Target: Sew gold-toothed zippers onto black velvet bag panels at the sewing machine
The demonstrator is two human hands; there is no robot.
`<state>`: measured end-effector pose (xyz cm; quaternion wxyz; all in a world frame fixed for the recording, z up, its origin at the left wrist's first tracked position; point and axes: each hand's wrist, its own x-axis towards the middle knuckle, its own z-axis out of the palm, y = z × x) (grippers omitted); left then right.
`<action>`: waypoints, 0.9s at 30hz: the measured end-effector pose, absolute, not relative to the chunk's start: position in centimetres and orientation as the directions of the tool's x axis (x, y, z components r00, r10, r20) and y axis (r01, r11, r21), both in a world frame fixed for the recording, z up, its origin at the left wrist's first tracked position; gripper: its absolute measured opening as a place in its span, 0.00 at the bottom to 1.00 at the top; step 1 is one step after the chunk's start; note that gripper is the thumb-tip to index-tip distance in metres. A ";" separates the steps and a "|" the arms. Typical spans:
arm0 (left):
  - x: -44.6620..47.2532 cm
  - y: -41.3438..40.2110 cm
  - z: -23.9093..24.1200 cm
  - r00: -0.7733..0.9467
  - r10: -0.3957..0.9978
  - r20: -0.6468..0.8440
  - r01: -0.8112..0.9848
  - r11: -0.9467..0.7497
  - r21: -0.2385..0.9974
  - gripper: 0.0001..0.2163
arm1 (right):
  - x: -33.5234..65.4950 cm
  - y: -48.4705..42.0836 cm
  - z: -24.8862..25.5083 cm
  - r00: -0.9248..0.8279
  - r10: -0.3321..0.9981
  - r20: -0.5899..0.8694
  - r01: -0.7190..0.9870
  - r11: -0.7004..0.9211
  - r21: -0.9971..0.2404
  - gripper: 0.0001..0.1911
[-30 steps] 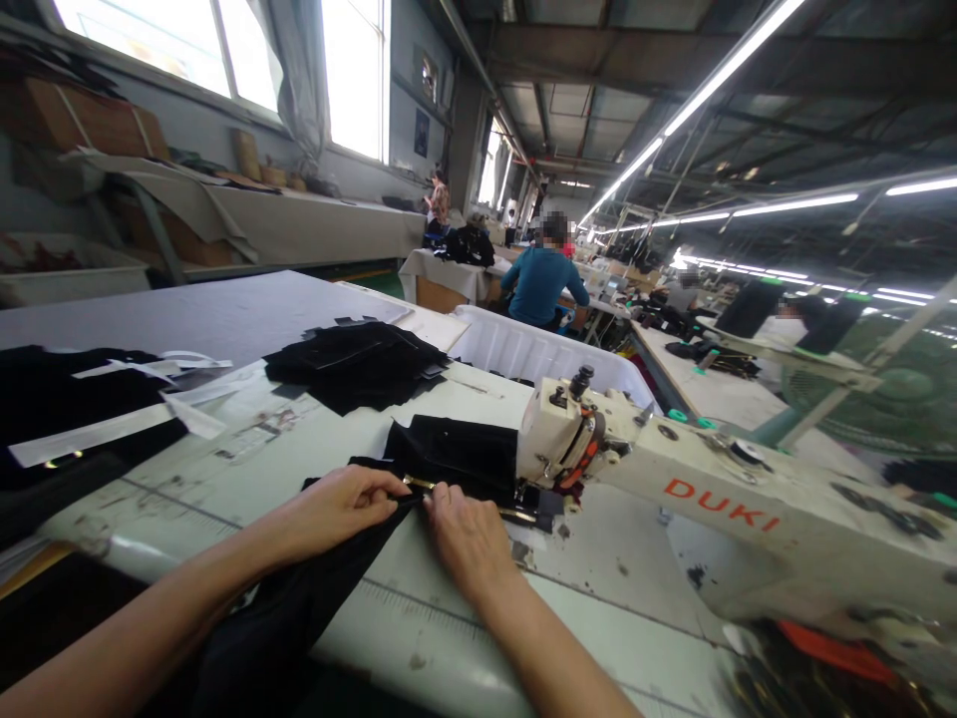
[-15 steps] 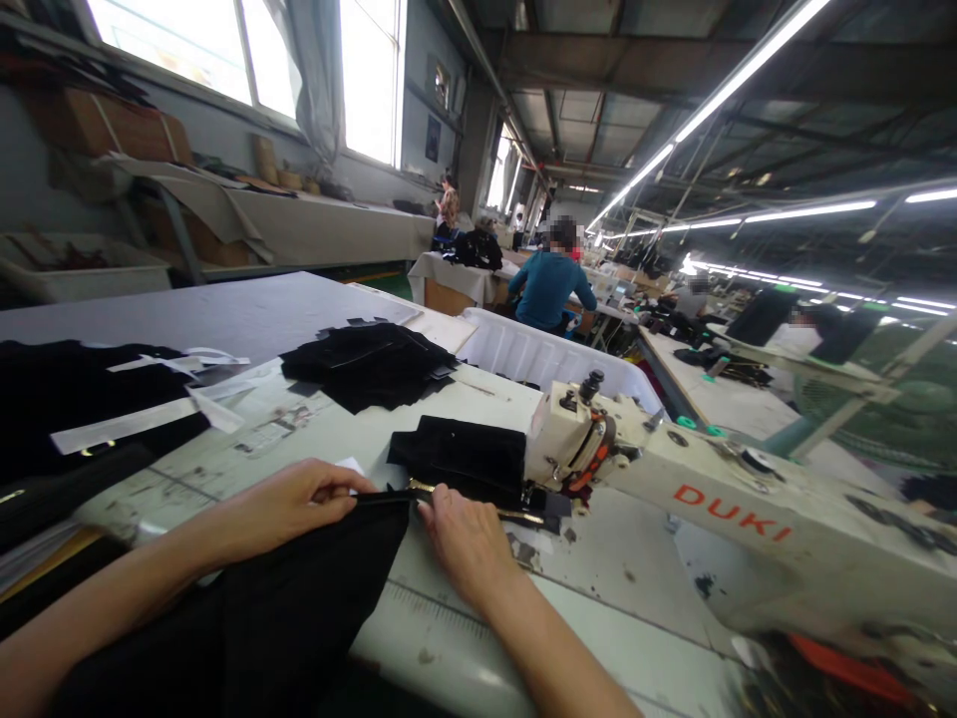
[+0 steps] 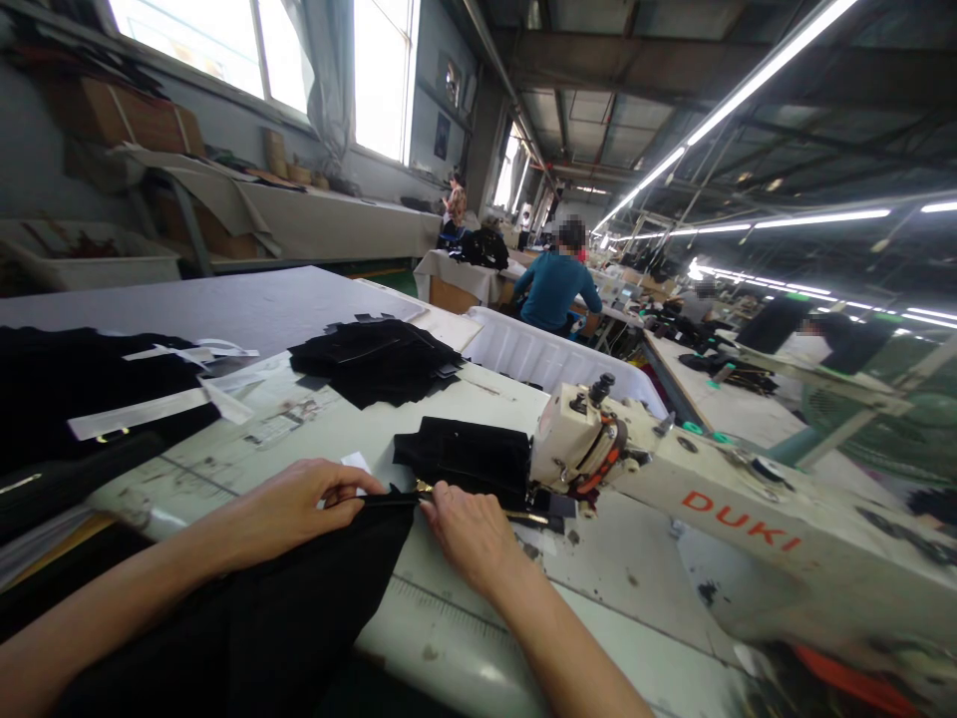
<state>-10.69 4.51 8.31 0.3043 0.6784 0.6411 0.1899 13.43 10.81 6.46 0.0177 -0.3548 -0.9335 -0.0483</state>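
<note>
I've got the left hand [image 3: 299, 514] with its fingers pinching the top edge of the black cloth [image 3: 321, 593], and the right hand [image 3: 475, 534] gripping that edge's other end, right by the gold-toothed zipper [image 3: 530, 518]. The cloth hangs over the worktop's [image 3: 449, 628] rounded front edge. Kinda tight rightward, the sewing machine [image 3: 688, 499] is near; more open room ahead of my left, up to the black fabric stack [image 3: 378, 359].

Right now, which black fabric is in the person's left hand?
The black cloth draped off the pale table; the left hand pinches its upper edge. The ragged black fabric stack and black panel beside the white sewing machine lie outside that grip.
</note>
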 end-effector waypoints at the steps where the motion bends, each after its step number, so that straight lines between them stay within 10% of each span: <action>1: -10.6 4.5 8.3 0.103 0.986 -0.129 0.755 0.007 0.656 0.18 | 13.4 10.8 6.4 -0.750 0.658 0.068 0.662 0.745 0.083 0.11; 27: -9.6 2.2 9.7 0.042 0.993 -0.108 0.803 0.031 0.596 0.18 | 13.0 9.5 6.2 -0.751 0.652 0.103 0.659 0.747 0.084 0.09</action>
